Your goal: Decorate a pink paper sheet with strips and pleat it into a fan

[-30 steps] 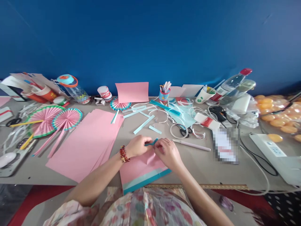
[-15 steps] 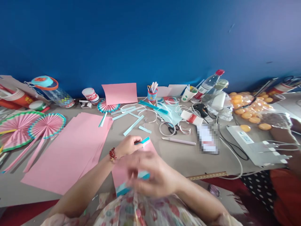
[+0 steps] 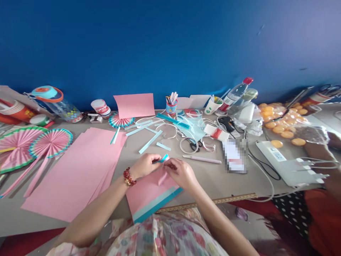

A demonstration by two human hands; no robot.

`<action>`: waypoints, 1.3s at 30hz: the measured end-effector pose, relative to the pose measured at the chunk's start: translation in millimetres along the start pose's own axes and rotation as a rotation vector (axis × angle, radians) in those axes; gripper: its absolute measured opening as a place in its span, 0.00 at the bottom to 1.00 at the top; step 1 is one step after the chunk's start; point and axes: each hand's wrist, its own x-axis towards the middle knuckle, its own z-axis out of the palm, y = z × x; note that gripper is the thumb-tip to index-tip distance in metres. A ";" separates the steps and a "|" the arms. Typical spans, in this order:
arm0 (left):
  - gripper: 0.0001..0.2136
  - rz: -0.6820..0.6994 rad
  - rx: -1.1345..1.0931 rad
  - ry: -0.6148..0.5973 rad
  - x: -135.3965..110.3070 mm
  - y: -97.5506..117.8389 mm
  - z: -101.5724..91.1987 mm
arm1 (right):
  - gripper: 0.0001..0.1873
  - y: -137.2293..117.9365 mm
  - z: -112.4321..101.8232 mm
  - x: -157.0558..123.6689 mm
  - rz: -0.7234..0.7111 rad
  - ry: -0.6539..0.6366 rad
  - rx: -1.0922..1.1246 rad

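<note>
In front of my body lies a pink sheet of paper (image 3: 145, 190) with a pale blue and a teal band (image 3: 157, 204) along its near edge. My left hand (image 3: 146, 165), wearing a red bead bracelet (image 3: 129, 177), is closed on the sheet's far edge, thumb and fingers pinching it by a raised teal end (image 3: 165, 157). Close beside it, my right hand (image 3: 181, 173) has its fingertips pressed together on the same far edge. The paper bends up under the right hand. What lies exactly between the right fingertips is hidden.
Pink sheets (image 3: 77, 170) and pleated paper fans (image 3: 52, 142) lie on the left. Blue strips (image 3: 150, 141), a coiled white cord (image 3: 188, 145) and a utility knife (image 3: 201, 159) lie ahead. To the right are a phone (image 3: 234, 156), a power strip (image 3: 282, 160) and another person's arm (image 3: 318, 156).
My right hand has moved from near my body up to the paper's far edge and closed on it, uncovering the near edge's bands. The left hand keeps its pinch.
</note>
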 end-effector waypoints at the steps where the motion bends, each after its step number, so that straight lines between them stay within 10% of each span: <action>1: 0.13 -0.002 0.014 0.000 0.2 0.8 0.6 | 0.07 -2.2 0.3 0.0 0.011 0.004 -0.009; 34: 0.13 0.008 0.174 0.032 -1.6 5.6 2.5 | 0.04 -1.9 2.3 3.2 0.078 -0.023 0.053; 39: 0.12 -0.029 0.086 -0.030 -1.1 5.4 0.1 | 0.15 -40.2 -17.1 -7.6 -0.233 -0.103 0.323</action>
